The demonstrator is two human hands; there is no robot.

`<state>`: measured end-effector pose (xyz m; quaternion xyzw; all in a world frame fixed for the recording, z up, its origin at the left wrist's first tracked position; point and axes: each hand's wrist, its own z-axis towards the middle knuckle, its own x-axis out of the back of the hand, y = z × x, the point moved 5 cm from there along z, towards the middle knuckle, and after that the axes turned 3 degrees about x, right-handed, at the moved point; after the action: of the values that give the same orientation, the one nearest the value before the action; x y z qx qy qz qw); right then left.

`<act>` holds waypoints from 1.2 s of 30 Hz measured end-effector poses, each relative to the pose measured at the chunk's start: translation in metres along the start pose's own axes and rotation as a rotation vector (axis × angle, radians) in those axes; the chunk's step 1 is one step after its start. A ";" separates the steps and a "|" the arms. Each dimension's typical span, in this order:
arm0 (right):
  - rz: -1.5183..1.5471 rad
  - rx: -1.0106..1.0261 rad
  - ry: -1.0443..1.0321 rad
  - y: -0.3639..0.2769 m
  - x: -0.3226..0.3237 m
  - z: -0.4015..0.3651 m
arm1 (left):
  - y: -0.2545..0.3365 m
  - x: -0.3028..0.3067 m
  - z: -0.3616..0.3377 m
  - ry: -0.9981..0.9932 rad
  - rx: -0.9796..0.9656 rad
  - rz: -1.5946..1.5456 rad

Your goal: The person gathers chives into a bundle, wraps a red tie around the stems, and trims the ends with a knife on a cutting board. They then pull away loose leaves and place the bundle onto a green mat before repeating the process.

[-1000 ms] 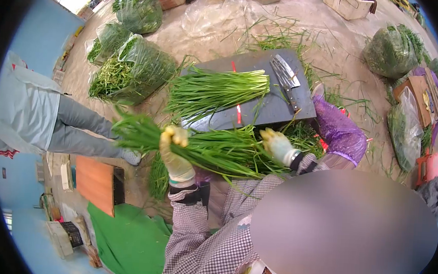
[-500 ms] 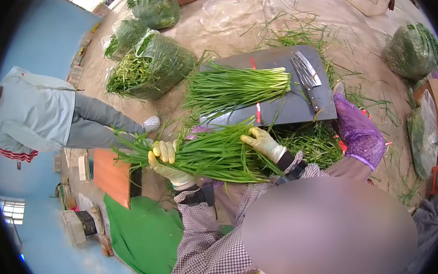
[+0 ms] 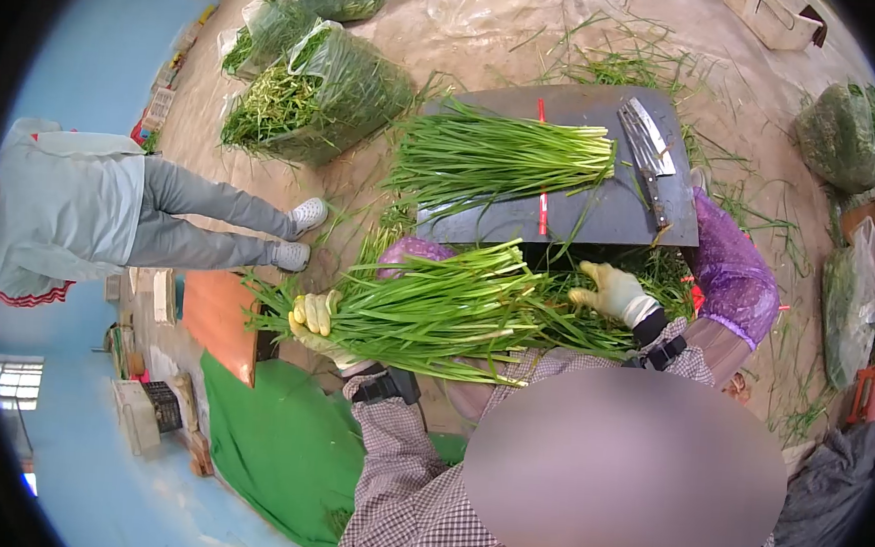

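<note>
Your right hand (image 3: pixel 612 292) has drawn off the greens (image 3: pixel 435 308) since the earlier frame and now sits just to their right by the loose leaves (image 3: pixel 590 325), fingers partly open and holding nothing. Your left hand (image 3: pixel 315 320) stays closed around their leafy end, while a second bunch (image 3: pixel 505 155) lies on the board (image 3: pixel 601 218) beside the knife (image 3: pixel 652 166).

Soft, even daylight is filling the room, and the window (image 3: pixel 17 382) at lower left is glowing nearly white. The knife blades (image 3: pixel 646 136) are catching pale glare, while faint shadow is gathering beneath the dark surface (image 3: pixel 581 214). The wide view is bending the blue walls (image 3: pixel 100 52), black is closing round the edges, and a smooth blurred oval is covering the lower right.
</note>
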<state>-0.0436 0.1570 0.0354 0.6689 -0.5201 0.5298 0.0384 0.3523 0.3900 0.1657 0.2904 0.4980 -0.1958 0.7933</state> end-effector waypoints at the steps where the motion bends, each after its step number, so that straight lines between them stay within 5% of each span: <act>1: 0.200 0.137 0.152 -0.016 0.011 0.004 | 0.000 0.002 0.003 -0.021 -0.004 0.014; 4: 0.523 0.762 0.188 -0.065 0.005 0.048 | -0.002 0.001 0.010 -0.024 -0.007 0.008; 6: 0.777 0.596 -0.106 -0.129 0.021 0.046 | -0.015 -0.021 0.012 -0.020 -0.017 -0.007; 8: 1.110 0.613 -0.178 -0.167 0.022 0.038 | -0.019 -0.037 0.015 -0.053 0.010 0.041; 13: 1.464 0.242 -0.061 -0.152 0.005 0.047 | -0.003 -0.033 0.014 -0.132 0.040 0.074; 14: 1.367 0.277 0.064 -0.139 0.006 0.051 | -0.001 -0.031 0.012 -0.136 0.034 0.060; 19: 1.002 0.396 -0.003 -0.114 0.003 0.032 | 0.004 0.001 0.001 0.063 -0.021 0.070; 23: 0.282 0.845 0.631 -0.114 0.007 0.005 | -0.004 0.013 -0.003 0.088 -0.022 0.018; 27: 0.224 0.883 0.776 -0.118 0.021 -0.015 | -0.006 0.017 -0.003 0.080 -0.007 0.031; 30: 0.560 0.648 0.542 -0.105 0.018 -0.018 | -0.005 0.015 -0.005 0.094 -0.007 0.027; 31: 0.843 0.378 0.341 -0.098 0.014 -0.017 | -0.003 0.016 -0.005 0.088 -0.008 0.020; 34: 0.933 0.266 0.378 -0.066 0.024 -0.029 | 0.012 0.029 -0.009 0.075 -0.013 0.033; 36: 0.202 0.497 0.709 -0.015 0.016 -0.031 | 0.025 0.041 -0.013 0.090 -0.033 0.041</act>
<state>-0.0552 0.1721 0.0689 0.3806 -0.3944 0.8364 0.0006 0.3758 0.4166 0.1305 0.2958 0.5301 -0.1577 0.7788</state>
